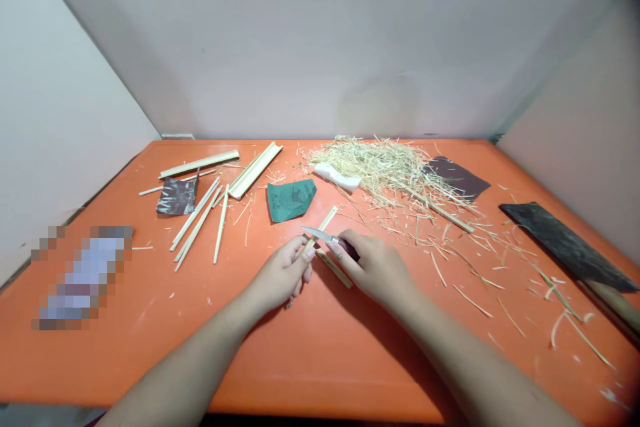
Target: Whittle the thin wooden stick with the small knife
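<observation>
1. The left hand is closed around a narrow wooden strip, thumb on top and fingers curled below; the strip points far and right.
2. The right hand is wrapped around the dark handle of a knife, its blade pointing left and crossing the strip just beyond the left thumb.
3. A short wooden piece lies between the two hands; it is hard to tell whether either hand touches it.
4. The orange table stretches between the forearms to its near edge; its far edge runs along the back wall.
5. Beyond the hands, just to the left, lies a green sheet, near the strip's far end.
6. Farther left are thin sticks, a dark crumpled sheet and two split lengths; a blurred-out object lies near the left edge.
7. At far right, a heap of shavings borders a white piece and a brown sheet.
8. Loose slivers scatter right of the right forearm, and a broad dark blade with a wooden handle lies along the right edge.
</observation>
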Tool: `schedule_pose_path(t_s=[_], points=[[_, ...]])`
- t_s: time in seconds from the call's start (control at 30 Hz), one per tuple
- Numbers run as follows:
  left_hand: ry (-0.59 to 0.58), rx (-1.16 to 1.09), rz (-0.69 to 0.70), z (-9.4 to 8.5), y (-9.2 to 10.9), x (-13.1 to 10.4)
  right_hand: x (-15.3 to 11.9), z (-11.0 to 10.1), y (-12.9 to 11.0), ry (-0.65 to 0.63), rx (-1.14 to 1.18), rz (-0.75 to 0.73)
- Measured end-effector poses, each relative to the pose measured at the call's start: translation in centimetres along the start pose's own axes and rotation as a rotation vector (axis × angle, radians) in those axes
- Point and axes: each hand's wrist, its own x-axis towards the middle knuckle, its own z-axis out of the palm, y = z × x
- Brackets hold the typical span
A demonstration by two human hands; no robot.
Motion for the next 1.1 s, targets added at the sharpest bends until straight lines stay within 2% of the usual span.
schedule_pose_path(t_s=[0.2, 0.43, 0.57, 0.87, 0.97, 1.03, 1.1], points=[[0.08, 0.238, 0.063, 0.0, -0.1, -0.3, -0.5, 0.4, -0.8, -0.054, -0.001, -0.062], [0.174, 0.362, 0.162, 0.0, -0.2, 0.0, -0.8, 0.9, -1.0, -0.009, -0.094, -0.074], [0.174, 0.402, 0.217, 0.0, 0.2, -0.2, -0.6, 1.0, -0.6, 0.022, -0.138, -0.078], [0.171, 0.423, 0.208, 0.1, 1.1, -0.2, 0.3, 0.9, 0.0, 0.067, -0.15, -0.042], [0.155, 0.4, 0.222, 0.2, 0.6, -0.4, 1.7, -0.6, 2.1, 0.128, -0.162, 0.105], [0.124, 0.346, 0.232, 0.3, 0.3, -0.6, 2.6, -2.1, 4.2, 0.211, -0.177, 0.325], [0.1, 0.277, 0.225, 0.4, 0.1, -0.8, 3.2, -3.4, 5.8, 0.284, -0.148, 0.407]])
